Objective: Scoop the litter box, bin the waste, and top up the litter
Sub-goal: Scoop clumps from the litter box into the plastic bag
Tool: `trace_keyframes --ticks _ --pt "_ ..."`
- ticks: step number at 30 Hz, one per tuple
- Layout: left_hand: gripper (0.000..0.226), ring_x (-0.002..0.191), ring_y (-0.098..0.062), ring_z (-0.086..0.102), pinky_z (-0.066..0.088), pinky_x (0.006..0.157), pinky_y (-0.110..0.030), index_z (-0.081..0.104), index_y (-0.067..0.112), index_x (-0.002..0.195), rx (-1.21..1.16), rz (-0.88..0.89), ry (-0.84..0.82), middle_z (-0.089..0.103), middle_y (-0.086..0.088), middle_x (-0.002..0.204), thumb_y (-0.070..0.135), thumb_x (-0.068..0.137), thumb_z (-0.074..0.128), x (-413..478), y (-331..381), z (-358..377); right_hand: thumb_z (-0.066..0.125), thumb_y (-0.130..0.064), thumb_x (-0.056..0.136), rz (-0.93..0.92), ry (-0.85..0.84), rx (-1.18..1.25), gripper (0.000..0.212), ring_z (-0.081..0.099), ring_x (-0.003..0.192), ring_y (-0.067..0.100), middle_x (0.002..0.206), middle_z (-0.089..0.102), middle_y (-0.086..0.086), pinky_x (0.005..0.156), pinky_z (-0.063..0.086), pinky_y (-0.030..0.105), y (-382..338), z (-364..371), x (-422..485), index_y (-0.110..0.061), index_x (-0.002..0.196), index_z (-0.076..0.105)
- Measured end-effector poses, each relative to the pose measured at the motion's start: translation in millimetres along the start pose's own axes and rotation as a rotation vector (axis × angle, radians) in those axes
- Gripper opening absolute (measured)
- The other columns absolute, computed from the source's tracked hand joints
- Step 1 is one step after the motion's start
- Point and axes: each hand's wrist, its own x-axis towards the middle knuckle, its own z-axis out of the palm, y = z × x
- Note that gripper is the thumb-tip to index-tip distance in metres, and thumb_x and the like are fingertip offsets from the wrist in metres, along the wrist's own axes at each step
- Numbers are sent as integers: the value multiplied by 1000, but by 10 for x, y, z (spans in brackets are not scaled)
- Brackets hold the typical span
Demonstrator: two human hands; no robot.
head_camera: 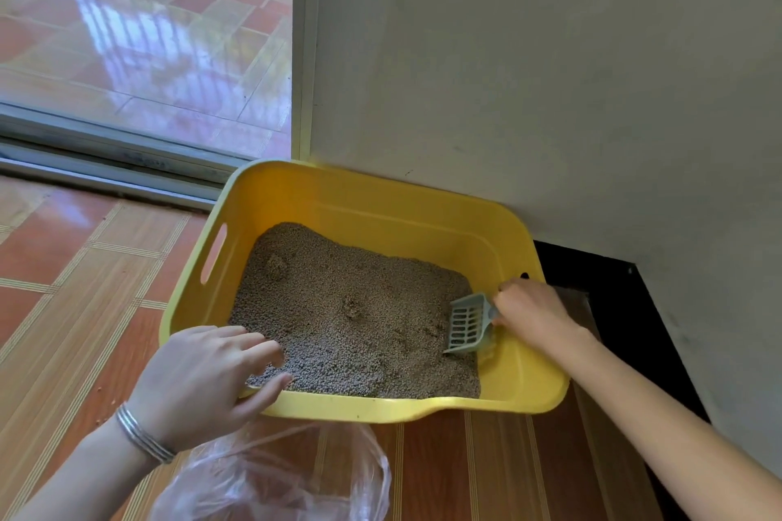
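At lower left, a clear plastic bag [275, 474] lies open on the tiled floor [76, 288], just in front of the yellow litter box [381, 203] against the wall. The left hand [203, 381] rests on the box's near rim, fingers relaxed, holding nothing. The right hand [533, 313] grips a grey slotted scoop [467, 324], its blade in the litter [338, 309] at the right edge. Likely best: steady the box, slide under the clumps, sift before lifting

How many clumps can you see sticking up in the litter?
2. One clump lies near the far-left corner of the yellow litter box; another clump sits near the middle. More may be buried under the litter.
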Motion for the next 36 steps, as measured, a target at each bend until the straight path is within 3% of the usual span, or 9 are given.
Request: trace_keyframes --ticks 7,12,23,29,33,36 --pt "41 52 -6 57 40 43 -20 63 30 71 2 -7 -2 56 17 58 56 88 36 1 1 -2 46 -34 95 -251 88 -35 29 53 96 19 102 60 3 69 32 26 169 -33 103 -11 104 62" --pt "43 54 -7 57 42 43 -22 64 31 73 -4 -12 -9 56 16 59 56 90 33 -3 -1 -10 54 -34 90 -376 119 188 26 52 96 13 104 60 -4 79 40 24 -54 13 168 -18 111 60" --pt "41 54 -8 57 41 43 -22 62 30 71 8 -15 -55 57 15 60 54 91 35 6 3 -21 62 -26 86 -335 54 571 24 50 101 9 106 58 -6 94 35 28 -520 332 406 -20 109 60" --pt "37 54 -9 57 41 44 -22 61 29 70 24 -20 -34 57 15 59 53 88 40 14 16 -27 62 -28 86 -429 37 745 24 50 93 4 98 56 -11 83 36 21 -689 323 356 -19 109 62" --pt "39 54 -9 55 43 46 -24 62 29 72 54 -1 -41 57 14 61 52 90 37 -17 -20 -14 60 -29 88 -455 91 727 26 46 95 3 98 53 -14 87 34 23 -890 237 351 -23 114 61" --pt "42 55 -13 52 44 53 -28 60 26 70 90 -3 -28 55 12 61 51 92 36 -106 -109 -39 58 -29 90 -463 153 627 30 48 104 10 108 58 -7 90 31 25 -1006 107 402 -22 119 59"
